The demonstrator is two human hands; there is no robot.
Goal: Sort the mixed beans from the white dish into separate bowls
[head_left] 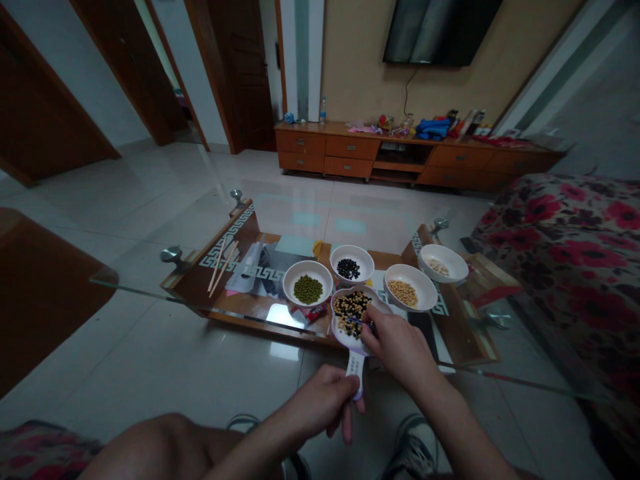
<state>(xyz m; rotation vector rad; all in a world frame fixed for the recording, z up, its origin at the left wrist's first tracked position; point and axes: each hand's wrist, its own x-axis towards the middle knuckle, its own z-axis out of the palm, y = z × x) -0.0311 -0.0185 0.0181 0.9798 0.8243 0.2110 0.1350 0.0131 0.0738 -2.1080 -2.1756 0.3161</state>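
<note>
My left hand (333,397) grips the handle of a white and purple flower-shaped tray (373,298), which holds mixed black and yellow beans (353,310). Over the tray's right side, my right hand (387,333) is pinched on a small dark utensil (356,321) whose tip is among the beans. Behind the tray are white bowls: one with green beans (308,289), one with black beans (349,269), one with yellow beans (403,293) and one with pale beans (440,267).
The bowls stand on a glass table (165,293) with a pair of wooden chopsticks (223,269) at its left. Papers and a red packet show near or under the glass. Beyond stand a wooden cabinet (350,147) and, at right, a flowered sofa (575,247).
</note>
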